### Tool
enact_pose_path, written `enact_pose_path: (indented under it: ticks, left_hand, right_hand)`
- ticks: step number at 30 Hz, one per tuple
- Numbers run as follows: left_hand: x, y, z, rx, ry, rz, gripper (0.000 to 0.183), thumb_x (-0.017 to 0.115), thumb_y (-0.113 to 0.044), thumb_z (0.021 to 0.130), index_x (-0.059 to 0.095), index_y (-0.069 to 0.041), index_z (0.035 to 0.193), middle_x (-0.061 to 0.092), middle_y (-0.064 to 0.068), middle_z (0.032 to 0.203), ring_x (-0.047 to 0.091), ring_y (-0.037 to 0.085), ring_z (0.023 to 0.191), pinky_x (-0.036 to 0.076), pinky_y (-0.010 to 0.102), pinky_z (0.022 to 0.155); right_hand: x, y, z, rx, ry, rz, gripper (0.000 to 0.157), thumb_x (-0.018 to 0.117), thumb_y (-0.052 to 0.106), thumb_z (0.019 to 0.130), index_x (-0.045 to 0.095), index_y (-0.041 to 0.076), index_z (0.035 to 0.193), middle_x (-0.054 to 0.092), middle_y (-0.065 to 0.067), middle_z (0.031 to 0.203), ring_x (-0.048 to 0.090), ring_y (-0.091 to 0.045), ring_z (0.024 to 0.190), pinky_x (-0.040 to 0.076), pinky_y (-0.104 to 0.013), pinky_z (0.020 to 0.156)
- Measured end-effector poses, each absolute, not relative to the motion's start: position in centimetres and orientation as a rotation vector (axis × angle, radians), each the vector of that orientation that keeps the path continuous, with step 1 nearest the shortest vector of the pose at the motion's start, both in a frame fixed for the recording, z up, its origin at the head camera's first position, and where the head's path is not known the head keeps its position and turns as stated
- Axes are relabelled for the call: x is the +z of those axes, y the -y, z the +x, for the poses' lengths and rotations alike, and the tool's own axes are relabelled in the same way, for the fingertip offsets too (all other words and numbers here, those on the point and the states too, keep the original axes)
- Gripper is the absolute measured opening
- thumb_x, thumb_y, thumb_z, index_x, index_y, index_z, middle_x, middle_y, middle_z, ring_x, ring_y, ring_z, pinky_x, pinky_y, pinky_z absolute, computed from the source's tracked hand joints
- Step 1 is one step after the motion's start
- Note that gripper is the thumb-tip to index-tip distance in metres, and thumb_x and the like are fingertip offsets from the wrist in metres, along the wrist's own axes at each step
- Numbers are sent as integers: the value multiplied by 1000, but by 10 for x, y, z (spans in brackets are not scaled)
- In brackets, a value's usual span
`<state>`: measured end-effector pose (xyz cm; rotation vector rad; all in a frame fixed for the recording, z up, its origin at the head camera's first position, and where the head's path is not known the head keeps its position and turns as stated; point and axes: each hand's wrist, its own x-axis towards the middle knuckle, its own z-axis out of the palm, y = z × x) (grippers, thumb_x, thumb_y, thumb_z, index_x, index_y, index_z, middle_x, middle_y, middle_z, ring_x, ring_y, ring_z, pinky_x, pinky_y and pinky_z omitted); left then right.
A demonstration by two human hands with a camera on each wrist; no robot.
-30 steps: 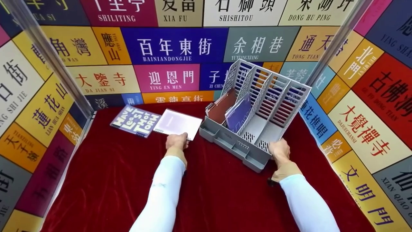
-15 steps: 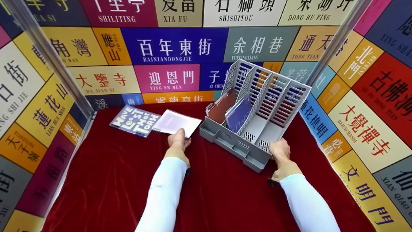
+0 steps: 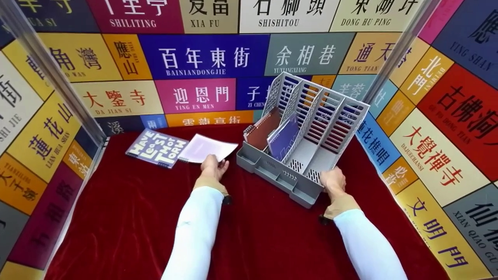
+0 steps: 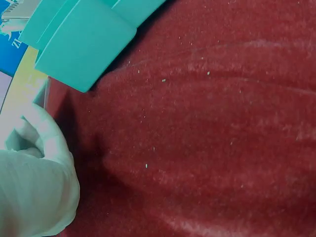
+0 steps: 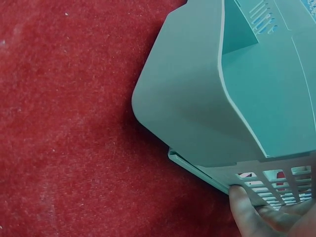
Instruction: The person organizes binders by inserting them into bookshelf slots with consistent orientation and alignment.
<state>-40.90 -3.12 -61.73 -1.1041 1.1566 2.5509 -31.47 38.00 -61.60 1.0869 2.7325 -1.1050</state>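
Observation:
In the head view my left hand (image 3: 212,168) pinches the near edge of a pale lilac spiral notebook (image 3: 206,147), thumb on top and fingers at the underside. That edge is tilted up from the red cloth. In the left wrist view the left hand (image 4: 42,173) is at the left side, with only a thin strip of the notebook showing. My right hand (image 3: 333,181) grips the right front side of a grey file organizer (image 3: 284,177). Its fingers lie against the slotted side wall in the right wrist view, where the organizer (image 5: 182,94) fills much of the frame.
A dark purple notebook (image 3: 157,147) with large white lettering lies left of the lilac one. Upright in the organizer's left compartments are a brown notebook (image 3: 263,130) and a blue-purple notebook (image 3: 283,137). Panels printed with Chinese characters (image 3: 204,56) enclose the red cloth (image 3: 256,233).
The left hand has shifted along the lilac notebook's near edge and tilts that edge upward. The head view has turned slightly right. The right hand still grips the organizer, which stays in place.

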Motion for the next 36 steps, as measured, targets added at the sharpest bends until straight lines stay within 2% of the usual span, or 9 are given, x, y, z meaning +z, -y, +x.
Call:
enact_pose_path:
  ticks: [2, 6, 9, 16, 21, 25, 29, 33, 36]
  left_hand:
    - [-617, 34, -409, 2551, -1151, -1104, 42, 44, -14, 114, 55, 3, 151, 60, 16, 127, 66, 21, 90, 68, 27, 71]
    - [-613, 36, -409, 2611, -1108, -1103, 48, 41, -12, 114, 48, 0, 161, 57, 16, 154, 64, 28, 134, 71, 42, 94]
    - [-602, 35, -404, 2663, -1096, -1086, 51, 41, -8, 113, 44, 0, 164, 56, 17, 158, 60, 29, 145, 68, 49, 103]
    - [-584, 36, -398, 2692, -1180, -963, 54, 44, 1, 109, 40, 6, 163, 59, 22, 146, 67, 33, 129, 60, 56, 116]
    - [-578, 40, -396, 2609, -1394, -867, 53, 43, 3, 107, 42, 7, 160, 64, 22, 133, 72, 34, 119, 66, 49, 106]
    - [-574, 46, -392, 2541, -1561, -789, 53, 42, 6, 104, 43, 8, 157, 66, 29, 139, 75, 42, 125, 70, 45, 93]
    - [-572, 53, -393, 2428, -1746, -743, 53, 41, 6, 102, 44, 7, 155, 65, 28, 137, 79, 42, 117, 69, 49, 96]
    - [-574, 61, -401, 2230, -1990, -729, 50, 44, 7, 99, 51, 7, 148, 63, 18, 122, 81, 30, 85, 70, 47, 91]
    - [-576, 70, -405, 2105, -2114, -703, 48, 46, 6, 98, 56, 5, 145, 63, 16, 116, 77, 24, 71, 71, 46, 85]
  right_hand:
    - [-615, -379, -316, -1104, -2730, 1086, 45, 51, 24, 97, 64, 0, 133, 72, -32, 137, 74, -48, 106, 64, -52, 85]
    - [-606, -372, -311, -1107, -2726, 1076, 50, 47, 24, 99, 63, 0, 139, 66, -32, 150, 69, -52, 133, 59, -61, 110]
    - [-605, -371, -310, -1093, -2745, 1049, 52, 45, 24, 99, 62, 0, 141, 65, -32, 151, 65, -52, 138, 55, -62, 115]
    - [-605, -372, -308, -1072, -2761, 1050, 50, 43, 23, 99, 62, -2, 139, 69, -34, 141, 71, -50, 124, 61, -57, 105]
    - [-608, -373, -311, -1071, -2745, 1059, 51, 43, 24, 100, 61, -2, 139, 70, -33, 141, 72, -48, 117, 62, -54, 101]
    - [-608, -373, -311, -1066, -2739, 1056, 48, 44, 24, 100, 63, -1, 136, 71, -32, 136, 73, -41, 99, 62, -47, 84]
    - [-608, -373, -310, -1063, -2749, 1052, 45, 44, 24, 99, 65, -1, 132, 72, -32, 132, 71, -36, 85, 59, -42, 71]
    - [-610, -373, -311, -1064, -2754, 1051, 47, 44, 24, 99, 64, -1, 133, 71, -33, 137, 74, -44, 103, 64, -47, 81]
    - [-611, -372, -311, -1069, -2746, 1058, 50, 44, 25, 99, 63, -1, 137, 69, -33, 142, 72, -48, 117, 64, -50, 91]
